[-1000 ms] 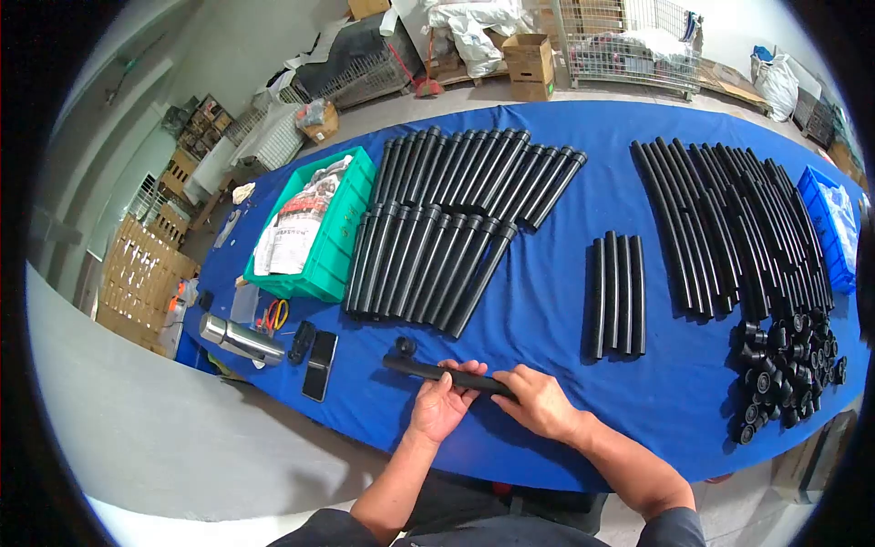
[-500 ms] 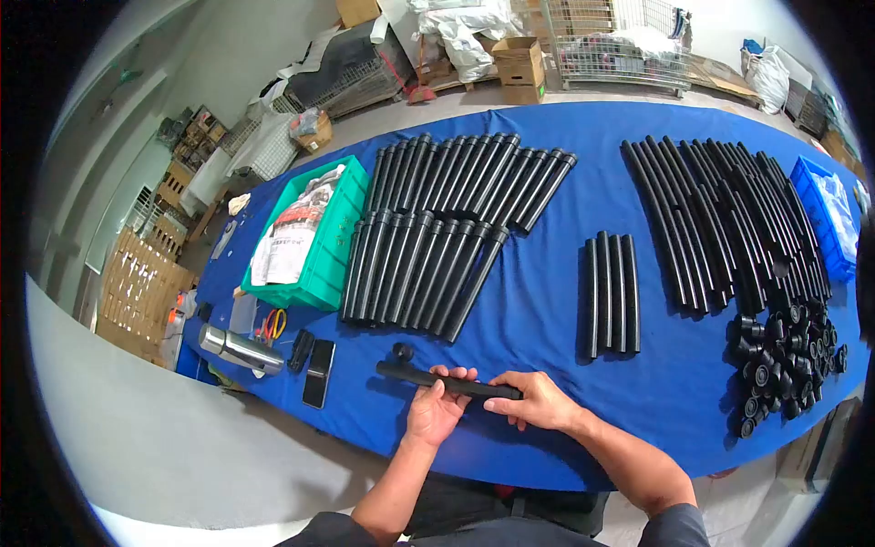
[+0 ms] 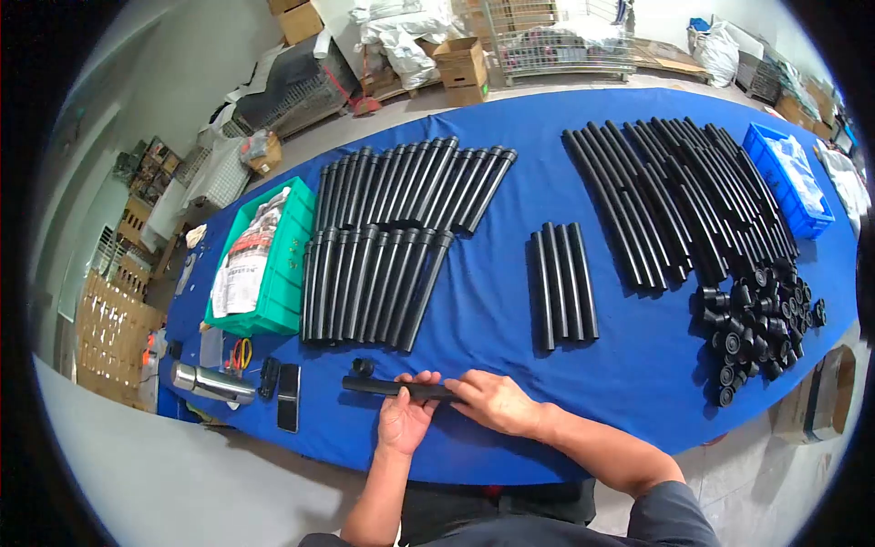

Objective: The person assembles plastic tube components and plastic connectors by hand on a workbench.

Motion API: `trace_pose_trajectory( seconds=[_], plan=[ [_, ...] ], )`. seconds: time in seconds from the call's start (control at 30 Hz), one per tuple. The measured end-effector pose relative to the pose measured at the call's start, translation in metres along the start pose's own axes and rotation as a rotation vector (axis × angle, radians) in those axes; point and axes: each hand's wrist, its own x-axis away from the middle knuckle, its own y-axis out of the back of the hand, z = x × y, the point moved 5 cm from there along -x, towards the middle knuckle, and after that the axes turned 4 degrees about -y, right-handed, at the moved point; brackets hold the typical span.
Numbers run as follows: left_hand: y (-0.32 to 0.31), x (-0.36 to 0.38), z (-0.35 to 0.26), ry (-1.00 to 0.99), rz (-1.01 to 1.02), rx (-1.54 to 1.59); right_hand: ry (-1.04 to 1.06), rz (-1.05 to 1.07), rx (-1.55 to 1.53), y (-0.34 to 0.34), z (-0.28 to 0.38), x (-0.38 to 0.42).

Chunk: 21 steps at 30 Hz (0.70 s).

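Observation:
A black tube (image 3: 369,387) lies crosswise above the near part of the blue table, gripped by both hands. My left hand (image 3: 407,421), palm up, holds it near the middle with the thumb laid over it. My right hand (image 3: 497,402) is closed around the tube's right end, its back toward me, and hides that end. Just behind the tube's left end, a small black cap (image 3: 363,366) rests on the cloth.
Capped black tubes (image 3: 378,283) lie in two rows beside a green crate (image 3: 290,264). Several plain tubes (image 3: 565,283) sit right of centre; a large tube pile (image 3: 684,201), loose caps (image 3: 756,328) and a blue bin (image 3: 807,221) are farther right. A steel flask (image 3: 214,383), scissors (image 3: 241,354) and phone (image 3: 288,397) lie left.
My right hand has shifted over the tube's right end, which showed past the thumb before and is now covered. The left hand keeps its hold. The whole view has swung slightly.

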Motion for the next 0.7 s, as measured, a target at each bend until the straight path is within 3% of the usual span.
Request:
trace_pose_trajectory(
  seconds=[0.1,0.2,0.23,0.33,0.47,0.5,0.6,0.63,0.7],
  plan=[
    [0.004,0.001,-0.001,-0.018,0.05,0.018,-0.015,-0.004,-0.014,0.002,-0.001,0.0],
    [0.003,0.001,-0.002,-0.026,0.057,0.017,-0.379,0.283,-0.309,0.006,-0.013,-0.006],
    [0.001,0.001,-0.002,-0.023,0.049,0.019,-0.659,0.408,-0.487,0.016,-0.002,-0.009],
    [0.002,-0.001,-0.003,-0.029,0.089,0.034,-0.003,-0.039,-0.063,0.004,-0.002,-0.002],
    [0.005,0.002,-0.003,-0.001,0.054,0.033,0.15,-0.062,0.112,0.0,0.005,0.003],
    [0.007,0.002,-0.003,-0.007,0.046,0.041,0.082,-0.054,0.07,0.0,0.003,0.002],
    [0.004,0.003,-0.005,-0.016,0.162,0.013,-0.636,0.42,-0.49,0.013,0.008,-0.007],
    [0.003,0.003,-0.004,-0.022,0.143,-0.001,-0.749,0.495,-0.524,0.013,0.004,-0.007],
    [0.0,0.003,-0.002,-0.008,0.036,0.005,-0.254,0.145,-0.253,0.002,-0.005,-0.004]
  ],
)
